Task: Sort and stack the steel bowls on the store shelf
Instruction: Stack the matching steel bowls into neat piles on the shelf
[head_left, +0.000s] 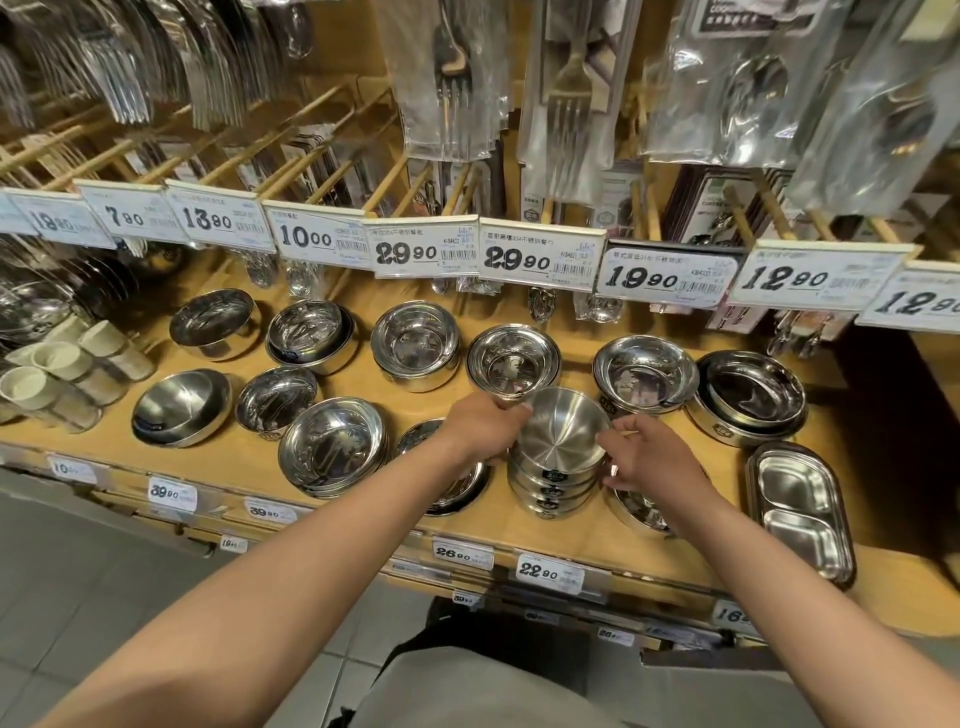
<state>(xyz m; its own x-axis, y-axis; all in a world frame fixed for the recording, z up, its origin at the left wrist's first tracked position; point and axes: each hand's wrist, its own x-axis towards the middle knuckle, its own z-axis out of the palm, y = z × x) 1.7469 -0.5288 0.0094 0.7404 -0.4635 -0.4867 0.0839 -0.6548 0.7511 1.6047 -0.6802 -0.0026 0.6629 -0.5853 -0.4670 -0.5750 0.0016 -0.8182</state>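
Stack (558, 467) of brushed steel bowls sits near the front edge of the shelf (363, 519), right of centre, between the front-row mirror bowl (335, 447) on its left and a partly hidden bowl (636, 512) on its right. Top bowl (563, 428) of the stack is tilted toward the camera, not yet seated flat in the ones under it. Left hand (480, 428) holds the stack's left side, fingers curled over the top bowl's rim; right hand (649, 460) is at the right side, fingertips on the rim and wall, thumb and finger pinching lightly, looks like. Both grips on the stack, none spread free. Handling guess: thin steel, so light per bowl, stiff, won't deform, not fragile but dents and scratches if dropped; brushed finish gives a bit more friction than the polished bowls around, still slick. A nested stack can jam or slide sideways, so best held at opposite rim points with two hands, or cupped under the bottom bowl when lifting all of them. Stickers on the walls face front, fine as an alignment cue. Other bowls stand in two rows across the shelf, some already nested in pairs, e.g. the back-row one (514, 361) just behind the stack. A divided tray (802, 512) lies at the front right corner. Price tags (540, 260) hang along the rail above.
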